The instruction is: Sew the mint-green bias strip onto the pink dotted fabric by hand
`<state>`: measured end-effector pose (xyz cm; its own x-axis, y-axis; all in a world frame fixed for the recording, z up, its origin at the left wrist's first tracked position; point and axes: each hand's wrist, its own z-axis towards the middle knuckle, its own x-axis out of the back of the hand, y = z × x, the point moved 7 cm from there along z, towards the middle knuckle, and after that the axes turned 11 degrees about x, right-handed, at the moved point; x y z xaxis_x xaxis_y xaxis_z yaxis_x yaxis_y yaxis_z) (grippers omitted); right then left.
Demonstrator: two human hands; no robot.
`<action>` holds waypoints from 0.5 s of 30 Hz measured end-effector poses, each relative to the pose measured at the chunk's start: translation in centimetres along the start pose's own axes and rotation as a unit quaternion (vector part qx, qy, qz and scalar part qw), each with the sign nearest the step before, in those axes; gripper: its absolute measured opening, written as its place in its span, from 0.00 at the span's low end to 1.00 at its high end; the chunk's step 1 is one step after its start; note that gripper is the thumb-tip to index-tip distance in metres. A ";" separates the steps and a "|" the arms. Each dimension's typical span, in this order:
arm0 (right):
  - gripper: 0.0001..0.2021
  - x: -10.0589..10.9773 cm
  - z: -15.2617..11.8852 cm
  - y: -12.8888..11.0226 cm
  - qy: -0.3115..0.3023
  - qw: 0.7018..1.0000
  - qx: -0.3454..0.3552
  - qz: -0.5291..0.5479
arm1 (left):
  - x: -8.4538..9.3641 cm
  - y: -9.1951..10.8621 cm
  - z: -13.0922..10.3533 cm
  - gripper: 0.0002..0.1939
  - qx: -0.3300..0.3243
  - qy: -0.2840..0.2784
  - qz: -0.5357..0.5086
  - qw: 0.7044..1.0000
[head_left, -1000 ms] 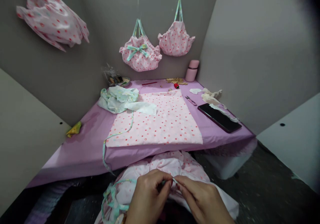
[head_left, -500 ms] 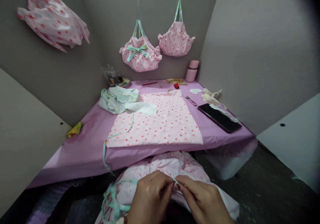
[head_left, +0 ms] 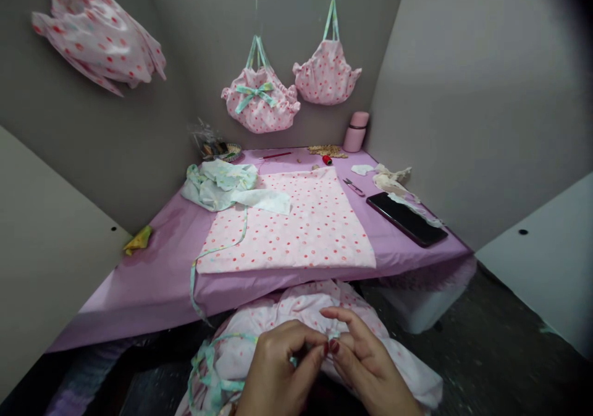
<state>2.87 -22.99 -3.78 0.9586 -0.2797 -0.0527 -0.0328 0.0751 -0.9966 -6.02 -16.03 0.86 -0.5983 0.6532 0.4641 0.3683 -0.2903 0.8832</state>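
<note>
Pink dotted cloth [head_left: 296,301] lies bunched below the table edge, under both hands. My left hand [head_left: 282,366] pinches the end of a narrow green strip, mostly hidden by its fingers. Touching it at the fingertips is my right hand [head_left: 365,360], its thumb and a curled finger closed on the same small piece, its index finger lifted and stretched out. More green strip [head_left: 208,366] hangs in loops left of my left hand. Flat on the table is a dotted pink panel [head_left: 301,237], with a crumpled green cloth [head_left: 217,184] over its upper left corner.
The purple table [head_left: 162,274] holds a black phone [head_left: 407,218], thread snips [head_left: 354,186], a red spool [head_left: 327,160] and a pink bottle [head_left: 356,131]. Two gathered pink pieces [head_left: 262,110] hang at the back, another [head_left: 102,39] at upper left. Grey partitions stand around.
My right index finger has lifted and straightened away from the pinch, and the right hand has turned slightly. My left hand has shifted a little, still pinching. The table things have not moved.
</note>
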 end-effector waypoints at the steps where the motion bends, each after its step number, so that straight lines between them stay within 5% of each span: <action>1: 0.24 -0.1 0.0 0.1 0.014 1.000 -0.008 0.025 | -0.3 -0.5 0.1 0.08 0.030 -0.007 -0.026 0.999; 6: 0.27 -0.1 0.1 0.5 0.034 0.999 -0.017 0.037 | -1.8 -2.8 0.3 0.11 0.152 -0.063 -0.178 0.970; 11: 0.30 1.0 0.3 0.3 -0.062 0.998 -0.029 -0.011 | 0.1 -1.7 0.5 0.08 0.102 -0.020 -0.150 0.983; 15: 0.22 3.8 0.8 -0.6 0.005 0.995 0.000 -0.095 | 1.0 -0.3 0.5 0.08 0.044 0.001 -0.062 0.997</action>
<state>6.79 -23.30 -3.38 0.9448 -0.2981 0.1362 0.1489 0.0203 -0.9886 -6.37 -14.99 1.04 -0.6437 0.6793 0.3524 0.3531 -0.1449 0.9243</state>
